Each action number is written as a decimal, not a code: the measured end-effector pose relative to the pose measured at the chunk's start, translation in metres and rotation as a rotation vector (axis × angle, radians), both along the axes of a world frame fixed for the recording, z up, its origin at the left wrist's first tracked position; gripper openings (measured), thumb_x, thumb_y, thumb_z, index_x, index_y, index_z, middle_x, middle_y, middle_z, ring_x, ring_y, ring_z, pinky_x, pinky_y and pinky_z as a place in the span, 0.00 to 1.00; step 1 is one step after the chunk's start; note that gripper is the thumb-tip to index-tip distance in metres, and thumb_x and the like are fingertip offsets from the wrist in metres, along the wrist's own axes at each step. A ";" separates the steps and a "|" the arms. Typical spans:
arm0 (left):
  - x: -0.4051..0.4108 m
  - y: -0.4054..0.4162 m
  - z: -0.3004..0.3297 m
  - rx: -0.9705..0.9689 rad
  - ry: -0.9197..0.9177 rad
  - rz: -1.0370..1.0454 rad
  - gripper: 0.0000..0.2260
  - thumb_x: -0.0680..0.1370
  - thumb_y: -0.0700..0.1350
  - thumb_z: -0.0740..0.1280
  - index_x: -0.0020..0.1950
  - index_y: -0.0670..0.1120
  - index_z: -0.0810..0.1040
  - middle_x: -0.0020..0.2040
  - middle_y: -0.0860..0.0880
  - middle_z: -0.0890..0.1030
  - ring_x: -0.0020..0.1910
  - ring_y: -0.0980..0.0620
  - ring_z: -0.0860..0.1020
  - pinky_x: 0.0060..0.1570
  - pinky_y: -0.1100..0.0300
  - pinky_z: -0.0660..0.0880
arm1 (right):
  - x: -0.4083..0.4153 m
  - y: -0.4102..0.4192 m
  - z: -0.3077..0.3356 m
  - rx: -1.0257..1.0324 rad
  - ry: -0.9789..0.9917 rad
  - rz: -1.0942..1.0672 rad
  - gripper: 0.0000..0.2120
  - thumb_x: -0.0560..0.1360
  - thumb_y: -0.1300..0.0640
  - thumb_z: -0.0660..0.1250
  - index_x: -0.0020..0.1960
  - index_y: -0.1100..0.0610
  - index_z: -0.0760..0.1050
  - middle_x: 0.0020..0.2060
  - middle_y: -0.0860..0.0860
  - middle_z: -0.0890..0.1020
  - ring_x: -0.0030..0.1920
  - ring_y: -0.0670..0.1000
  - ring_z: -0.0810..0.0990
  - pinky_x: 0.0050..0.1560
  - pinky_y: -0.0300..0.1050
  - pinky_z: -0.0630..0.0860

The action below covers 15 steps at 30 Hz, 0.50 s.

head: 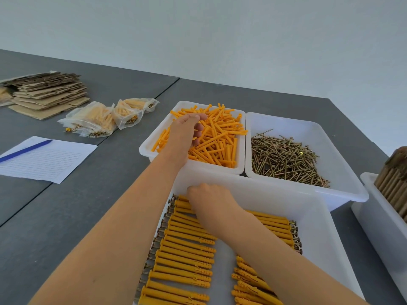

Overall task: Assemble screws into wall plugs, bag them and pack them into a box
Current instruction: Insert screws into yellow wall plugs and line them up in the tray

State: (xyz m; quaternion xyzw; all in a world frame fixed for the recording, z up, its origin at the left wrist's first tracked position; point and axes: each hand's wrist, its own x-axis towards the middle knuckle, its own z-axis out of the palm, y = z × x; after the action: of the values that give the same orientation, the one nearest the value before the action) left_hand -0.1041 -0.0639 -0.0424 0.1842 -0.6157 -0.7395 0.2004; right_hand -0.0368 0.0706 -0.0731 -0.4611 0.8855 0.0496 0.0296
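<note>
1. I see my left hand [187, 130] reaching into the far-left white tray [145, 148], which holds loose orange wall plugs [218, 139].
2. Left hand state: the fingers are curled down into the pile of plugs. I cannot tell whether a plug is actually gripped between them.
3. My right hand [209, 201] is over the near white tray [319, 227], at the far end of the left row of assembled plugs [187, 256].
4. Right hand state: the fingers are bent downward and touch the topmost assembled plugs. They are hidden under the back of the hand, so I cannot tell whether they pinch one.
5. The assembled plugs lie in two rows in the near tray, side by side, with screw heads projecting at the outer ends. My right forearm crosses over the right row.
6. A third white tray [343, 190], just to the right of the plug tray and touching it, holds a heap of loose brass-coloured screws [284, 161].
7. Filled clear bags [105, 117] of plugs and screws lie on the grey table [77, 216] to the left of the trays.
8. A stack of flattened cardboard [48, 93] lies beyond the bags.
9. A lined sheet [48, 161] with a blue pen [24, 150] on it lies near the left edge.
10. At the right edge, another white tray [378, 221] holds brown cylindrical pieces [394, 183].
</note>
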 end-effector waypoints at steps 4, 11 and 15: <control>0.000 0.001 0.000 -0.026 -0.006 0.008 0.13 0.81 0.43 0.59 0.47 0.50 0.83 0.29 0.55 0.76 0.29 0.58 0.72 0.29 0.64 0.70 | 0.000 -0.002 -0.001 -0.005 0.002 -0.044 0.11 0.76 0.67 0.66 0.57 0.58 0.74 0.49 0.54 0.79 0.50 0.58 0.81 0.39 0.46 0.70; 0.003 0.004 0.000 -0.085 -0.004 -0.014 0.13 0.82 0.43 0.58 0.47 0.50 0.82 0.33 0.54 0.76 0.32 0.57 0.72 0.33 0.64 0.71 | 0.002 -0.006 -0.010 -0.089 -0.020 -0.073 0.12 0.78 0.65 0.65 0.61 0.60 0.69 0.48 0.55 0.79 0.48 0.58 0.81 0.37 0.47 0.69; 0.002 0.004 -0.001 -0.104 -0.001 -0.020 0.13 0.83 0.43 0.58 0.48 0.50 0.82 0.33 0.54 0.76 0.32 0.57 0.72 0.32 0.64 0.71 | 0.001 -0.007 -0.012 -0.076 -0.028 -0.055 0.14 0.76 0.69 0.65 0.60 0.61 0.70 0.48 0.55 0.79 0.48 0.59 0.81 0.37 0.47 0.68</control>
State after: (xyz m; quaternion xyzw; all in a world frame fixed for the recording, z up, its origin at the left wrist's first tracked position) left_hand -0.1018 -0.0601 -0.0432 0.1681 -0.6551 -0.7084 0.2020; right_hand -0.0356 0.0633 -0.0848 -0.4382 0.8985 0.0087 0.0256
